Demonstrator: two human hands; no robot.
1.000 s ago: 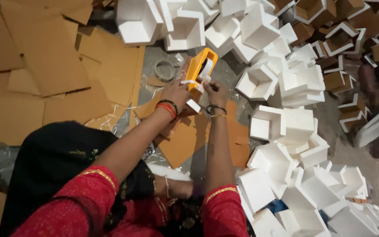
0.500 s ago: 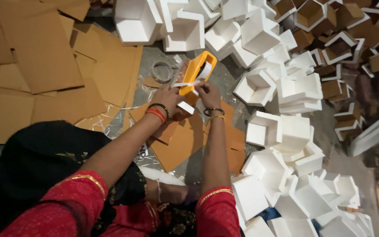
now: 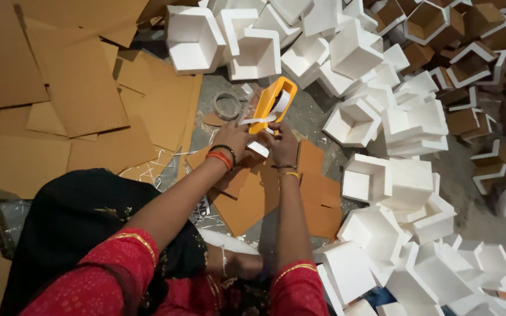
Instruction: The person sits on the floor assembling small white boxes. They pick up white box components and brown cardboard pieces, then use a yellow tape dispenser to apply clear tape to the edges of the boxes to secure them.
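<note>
i'm pinching the tape strip (image 3: 260, 148) between both hands, left hand (image 3: 233, 139) and right hand (image 3: 280, 145), pulling off the orange tape dispenser (image 3: 270, 104); probably light, floppy, sticky, so gripping the ends.

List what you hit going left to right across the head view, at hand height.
Brown cardboard sheets → clear tape roll → left hand → yellow tape dispenser → right hand → open white boxes → brown boxes with white edges.
</note>
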